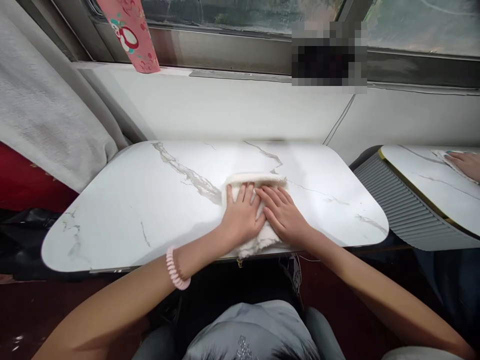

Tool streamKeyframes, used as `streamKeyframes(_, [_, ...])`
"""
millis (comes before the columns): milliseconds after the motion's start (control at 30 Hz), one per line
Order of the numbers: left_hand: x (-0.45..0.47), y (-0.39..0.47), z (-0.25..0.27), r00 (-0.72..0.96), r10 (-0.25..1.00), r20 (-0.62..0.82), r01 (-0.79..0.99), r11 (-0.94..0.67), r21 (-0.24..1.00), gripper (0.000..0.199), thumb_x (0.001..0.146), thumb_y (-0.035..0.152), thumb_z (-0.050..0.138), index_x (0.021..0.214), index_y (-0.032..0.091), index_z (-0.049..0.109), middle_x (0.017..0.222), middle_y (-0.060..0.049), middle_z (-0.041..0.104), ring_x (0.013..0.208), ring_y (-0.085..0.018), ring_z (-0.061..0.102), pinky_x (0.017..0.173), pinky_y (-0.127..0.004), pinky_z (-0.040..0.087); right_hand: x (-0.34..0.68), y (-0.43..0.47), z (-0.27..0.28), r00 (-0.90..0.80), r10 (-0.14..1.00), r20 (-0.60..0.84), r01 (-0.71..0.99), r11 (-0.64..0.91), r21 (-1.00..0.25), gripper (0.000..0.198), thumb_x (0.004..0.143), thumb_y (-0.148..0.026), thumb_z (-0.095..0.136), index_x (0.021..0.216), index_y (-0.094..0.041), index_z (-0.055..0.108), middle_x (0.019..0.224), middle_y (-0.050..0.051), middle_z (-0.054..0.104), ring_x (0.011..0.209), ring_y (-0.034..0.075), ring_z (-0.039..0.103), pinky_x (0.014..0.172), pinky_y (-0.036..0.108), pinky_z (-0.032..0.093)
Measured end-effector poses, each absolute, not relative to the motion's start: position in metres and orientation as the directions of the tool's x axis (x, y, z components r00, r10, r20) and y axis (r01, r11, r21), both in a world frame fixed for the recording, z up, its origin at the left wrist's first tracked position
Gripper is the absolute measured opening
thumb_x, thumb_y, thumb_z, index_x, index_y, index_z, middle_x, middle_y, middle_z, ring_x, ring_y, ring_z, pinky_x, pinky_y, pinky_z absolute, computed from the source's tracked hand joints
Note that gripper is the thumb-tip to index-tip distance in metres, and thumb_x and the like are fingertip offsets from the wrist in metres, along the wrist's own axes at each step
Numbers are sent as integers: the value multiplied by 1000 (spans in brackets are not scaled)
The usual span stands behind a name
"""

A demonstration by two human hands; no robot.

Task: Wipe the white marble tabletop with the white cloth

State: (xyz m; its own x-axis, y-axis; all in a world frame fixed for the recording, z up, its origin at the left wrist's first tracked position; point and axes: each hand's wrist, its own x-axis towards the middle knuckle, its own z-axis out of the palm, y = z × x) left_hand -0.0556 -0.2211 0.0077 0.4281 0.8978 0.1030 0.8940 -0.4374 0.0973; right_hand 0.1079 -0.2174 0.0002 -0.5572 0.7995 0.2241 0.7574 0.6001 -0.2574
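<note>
A fluffy white cloth (258, 246) lies on the white marble-patterned tabletop (112, 200), its near end hanging a little over the front edge. My left hand (242, 212) rests flat on the cloth with its fingers spread. Beside it, my right hand (283, 212) also presses flat on the cloth, fingers stretched forward. The two hands touch or nearly touch at the thumbs. A pink coiled band (176, 270) circles my left wrist.
At the right, another person's hand (467, 162) lies on a cloth on a second marble-patterned table (431, 185) with a ribbed side. A grey-white curtain (48, 90) hangs at the left. Behind the table runs a white wall (225, 107) below a window.
</note>
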Motion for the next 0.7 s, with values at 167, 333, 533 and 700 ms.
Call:
streamKeyframes(167, [-40,-244,8,482,868,123,868,-492,73,60,98,42,32,147,7,40,152,-22,37,142,-39,32,113,-69,15,127,-246,2,-565,794,226,751,608,-258,54,102,-34,17,151,-15,28,153,12,38,145,23,28,120,51,22])
streamKeyframes(333, [-31,-241,8,479,872,104,870,-487,79,62,97,44,33,146,6,41,152,-24,37,141,-41,32,111,-72,15,140,-236,5,-621,747,240,693,665,-278,54,101,-33,23,151,-15,26,152,14,39,144,24,29,120,51,23])
streamKeyframes(533, [-19,-205,7,459,886,73,882,-464,82,62,97,43,32,147,6,38,154,-24,32,143,-41,28,110,-74,13,153,-192,3,-659,706,259,651,708,-274,54,100,-35,23,150,-16,27,151,14,41,143,25,30,119,52,22])
streamKeyframes(700, [-7,-146,9,443,895,55,887,-447,115,61,99,42,26,149,8,34,156,-22,29,145,-38,24,111,-71,13,162,-135,-2,-633,729,261,680,685,-263,54,100,-37,18,148,-15,32,151,14,41,142,25,31,118,51,23])
